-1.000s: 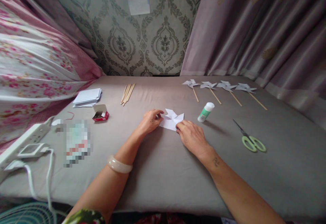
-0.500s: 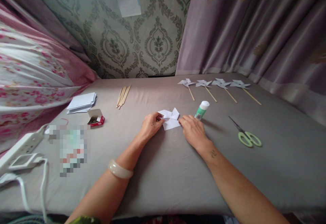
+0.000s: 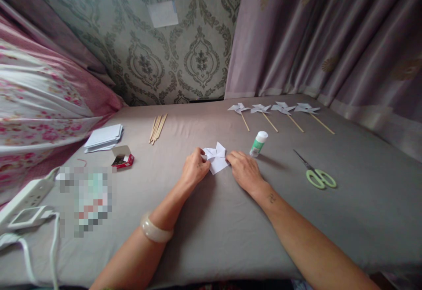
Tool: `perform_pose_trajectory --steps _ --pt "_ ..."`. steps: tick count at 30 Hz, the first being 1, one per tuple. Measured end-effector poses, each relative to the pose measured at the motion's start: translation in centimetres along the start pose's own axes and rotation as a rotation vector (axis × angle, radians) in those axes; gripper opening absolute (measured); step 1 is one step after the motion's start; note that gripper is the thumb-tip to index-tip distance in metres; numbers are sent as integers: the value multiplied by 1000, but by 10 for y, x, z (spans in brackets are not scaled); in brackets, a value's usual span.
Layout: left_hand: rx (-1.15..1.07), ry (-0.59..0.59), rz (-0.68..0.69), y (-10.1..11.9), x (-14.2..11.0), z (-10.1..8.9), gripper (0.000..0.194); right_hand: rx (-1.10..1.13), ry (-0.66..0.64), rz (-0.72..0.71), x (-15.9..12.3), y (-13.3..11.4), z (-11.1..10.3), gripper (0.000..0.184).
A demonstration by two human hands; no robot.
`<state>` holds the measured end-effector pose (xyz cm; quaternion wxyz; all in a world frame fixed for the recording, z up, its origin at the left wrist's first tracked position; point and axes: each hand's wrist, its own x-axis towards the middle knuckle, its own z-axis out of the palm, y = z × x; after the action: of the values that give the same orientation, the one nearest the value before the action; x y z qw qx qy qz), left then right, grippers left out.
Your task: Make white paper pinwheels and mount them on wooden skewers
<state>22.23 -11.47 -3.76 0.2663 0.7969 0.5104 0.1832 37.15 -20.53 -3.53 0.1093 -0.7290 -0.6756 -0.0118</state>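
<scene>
Between my two hands lies a partly folded white paper pinwheel, with one flap standing up at the top and a flat corner towards me. My left hand pinches its left edge between thumb and fingers. At the right edge, my right hand has its fingers closed on the paper; its thumb is mostly hidden. A glue stick with a white cap stands upright just beyond my right hand. Farther right lie scissors with green handles, their blades pointing away.
Several finished pinwheels on sticks lie at the back right. Wooden sticks and stacked white paper are at the back left. Nearer on the left are an open red box, a blurred-out item and a power strip with white cables.
The folded paper has turned slightly counterclockwise between my hands, its upright flap shifting left. The whole view has shifted a little; the other objects stay in place.
</scene>
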Motion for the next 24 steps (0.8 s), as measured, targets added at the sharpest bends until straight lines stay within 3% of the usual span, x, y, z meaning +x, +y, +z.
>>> perform_pose_trajectory --steps 4,9,19,24 --pt "43 -15 -15 1 -2 -1 24 149 -10 -77 -2 -3 0 15" --pt "22 -47 -29 1 -1 -1 24 211 -25 -103 -2 -6 -1 18" --pt "107 -48 78 0 -6 2 29 38 -33 -259 -1 -5 -3 15" --pt "139 -55 137 -1 -6 0 31 28 -32 -270 -1 -5 -3 20"
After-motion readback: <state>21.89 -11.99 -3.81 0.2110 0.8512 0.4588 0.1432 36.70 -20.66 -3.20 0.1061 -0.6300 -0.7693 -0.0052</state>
